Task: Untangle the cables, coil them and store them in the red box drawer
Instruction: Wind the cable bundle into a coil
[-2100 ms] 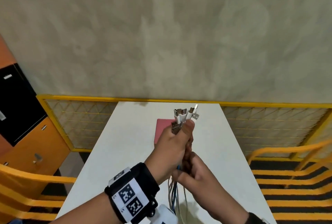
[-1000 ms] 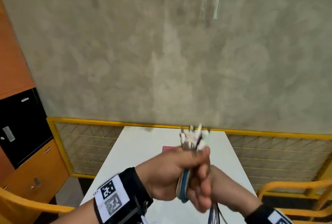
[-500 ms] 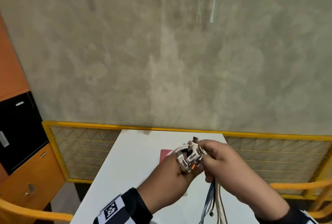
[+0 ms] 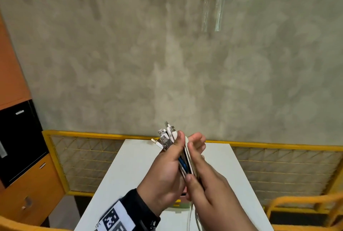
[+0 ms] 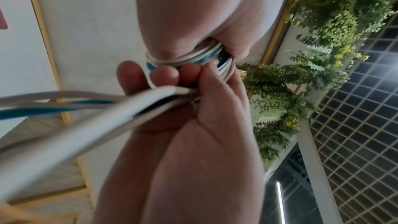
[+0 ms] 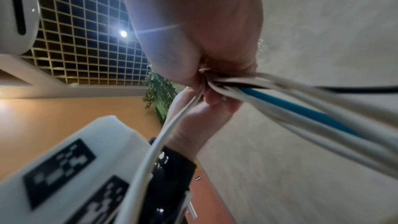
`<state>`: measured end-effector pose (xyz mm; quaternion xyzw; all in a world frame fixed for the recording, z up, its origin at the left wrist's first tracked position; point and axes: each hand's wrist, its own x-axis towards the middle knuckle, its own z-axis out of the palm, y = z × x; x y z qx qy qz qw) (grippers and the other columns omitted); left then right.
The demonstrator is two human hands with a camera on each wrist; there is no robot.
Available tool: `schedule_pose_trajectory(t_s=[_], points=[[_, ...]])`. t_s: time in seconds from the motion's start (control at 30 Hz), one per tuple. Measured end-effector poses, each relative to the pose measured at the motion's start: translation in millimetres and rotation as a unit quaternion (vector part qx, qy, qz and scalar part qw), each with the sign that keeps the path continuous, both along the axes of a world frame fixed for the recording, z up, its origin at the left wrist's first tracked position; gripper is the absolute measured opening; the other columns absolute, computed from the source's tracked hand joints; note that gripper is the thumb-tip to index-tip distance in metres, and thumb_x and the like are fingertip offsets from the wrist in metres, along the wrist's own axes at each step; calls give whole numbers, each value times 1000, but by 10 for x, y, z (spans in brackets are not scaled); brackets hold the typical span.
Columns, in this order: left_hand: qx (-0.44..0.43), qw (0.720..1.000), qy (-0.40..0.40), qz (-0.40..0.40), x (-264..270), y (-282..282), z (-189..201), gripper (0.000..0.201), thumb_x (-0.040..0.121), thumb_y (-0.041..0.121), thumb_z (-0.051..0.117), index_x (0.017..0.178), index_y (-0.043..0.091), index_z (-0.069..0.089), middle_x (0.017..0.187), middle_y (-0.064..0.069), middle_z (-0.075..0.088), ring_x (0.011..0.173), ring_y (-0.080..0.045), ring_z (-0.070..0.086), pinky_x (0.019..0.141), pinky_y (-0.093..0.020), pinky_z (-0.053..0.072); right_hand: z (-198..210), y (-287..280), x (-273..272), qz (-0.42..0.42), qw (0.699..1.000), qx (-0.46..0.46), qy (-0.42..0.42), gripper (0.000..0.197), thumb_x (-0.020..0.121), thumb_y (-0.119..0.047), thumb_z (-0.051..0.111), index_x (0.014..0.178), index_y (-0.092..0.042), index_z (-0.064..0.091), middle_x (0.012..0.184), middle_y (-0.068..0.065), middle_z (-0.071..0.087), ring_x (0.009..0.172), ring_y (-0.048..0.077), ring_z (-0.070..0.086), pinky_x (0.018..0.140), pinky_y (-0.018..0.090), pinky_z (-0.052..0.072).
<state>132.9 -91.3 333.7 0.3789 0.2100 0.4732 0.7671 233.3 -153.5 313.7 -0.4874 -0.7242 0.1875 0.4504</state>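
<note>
A bundle of white, blue and black cables (image 4: 183, 165) is held upright over the white table (image 4: 130, 175). Its USB plugs (image 4: 166, 136) stick out above my left hand (image 4: 170, 158), which grips the bundle just below them. My right hand (image 4: 194, 154) curls its fingers over the looped strands from the right, thumb pressed on them lower down. In the left wrist view the strands wrap round the right hand as a coil (image 5: 193, 57). Loose ends (image 4: 191, 217) hang down. The red box (image 5: 2, 21) is mostly hidden under my hands.
A yellow mesh railing (image 4: 92, 134) runs behind the table, in front of a concrete wall. An orange and black cabinet (image 4: 27, 184) stands at the left. Yellow chair frames (image 4: 306, 208) sit at the right. A glass wall lamp (image 4: 213, 2) hangs high above.
My right hand has come off the plug ends and moved down along the right side of the bundle, carrying the strands round. The plugs now point upward again. The head view has tilted up.
</note>
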Motion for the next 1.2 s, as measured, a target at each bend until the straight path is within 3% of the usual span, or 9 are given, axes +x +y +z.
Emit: schedule_pose_trajectory(t_s=[0.1, 0.2, 0.3, 0.4, 0.57, 0.73, 0.93, 1.03, 1.2], points=[[15, 999, 36, -12, -44, 9, 9, 62, 82, 49, 54, 123, 5, 65, 122, -10, 72, 122, -16, 62, 111, -39, 40, -6, -22, 11, 17, 1000, 20, -9, 76, 87, -27, 42, 126, -81, 4, 107, -47, 50, 92, -8, 60, 88, 12, 46], [19, 998, 51, -23, -66, 9, 43, 52, 85, 36, 57, 120, -1, 64, 119, -15, 72, 118, -20, 65, 102, -39, 50, -93, 18, 50, 25, 999, 2, 35, 78, 90, -14, 51, 125, -79, 25, 108, -28, 61, 78, 6, 68, 76, 12, 50], [6, 1000, -1, -17, -62, 53, 64, 37, 82, 21, 58, 112, -1, 66, 116, -21, 71, 114, -29, 68, 96, -40, 53, -203, 89, 39, 55, 968, -74, 232, 61, 78, 0, 58, 123, -39, 46, 75, 9, 69, 54, 20, 64, 59, 29, 55], [-11, 999, -50, -5, -66, 99, 25, 25, 79, 12, 58, 100, 1, 65, 99, -20, 75, 99, -34, 73, 87, -41, 58, -301, 189, 90, 89, 929, -178, 312, 43, 66, 1, 56, 106, -6, 41, 57, 11, 62, 46, 28, 60, 50, 30, 50], [-3, 999, -51, -3, -138, 142, 33, 19, 80, 16, 56, 94, 7, 65, 62, 0, 64, 56, -15, 68, 57, -27, 57, -524, 272, 120, 165, 891, -350, 237, 22, 69, 6, 56, 89, -3, 52, 60, 19, 58, 60, 31, 67, 60, 33, 50], [21, 988, -7, -151, -296, 117, -62, 25, 88, 30, 56, 83, 11, 71, 48, 9, 42, 33, -2, 39, 42, -19, 40, -739, 346, 216, 167, 885, -417, 123, 15, 80, -6, 53, 78, -15, 65, 45, 1, 47, 40, 16, 47, 47, 28, 38], [51, 906, 273, -320, -498, 38, -496, 26, 93, 29, 56, 88, 8, 70, 53, 2, 58, 36, -6, 41, 46, -24, 32, -474, 575, 454, 96, 909, -367, -173, 14, 81, -13, 54, 69, -17, 59, 63, 2, 51, 50, 18, 42, 49, 28, 36], [120, 849, 400, -323, -499, 23, -538, 15, 95, 29, 55, 98, 21, 67, 94, -10, 76, 45, -7, 56, 50, -22, 39, -385, 539, 321, 92, 909, -315, -258, 11, 83, -21, 53, 83, -19, 64, 68, -3, 61, 53, 12, 49, 51, 26, 41], [264, 792, 496, -238, -483, -34, -586, 21, 98, 30, 49, 86, 46, 56, 85, 25, 59, 75, -19, 70, 59, -18, 43, -401, 472, 255, 61, 939, -266, -211, 25, 78, -12, 44, 91, -24, 61, 85, -8, 69, 63, 3, 54, 59, 21, 45]])
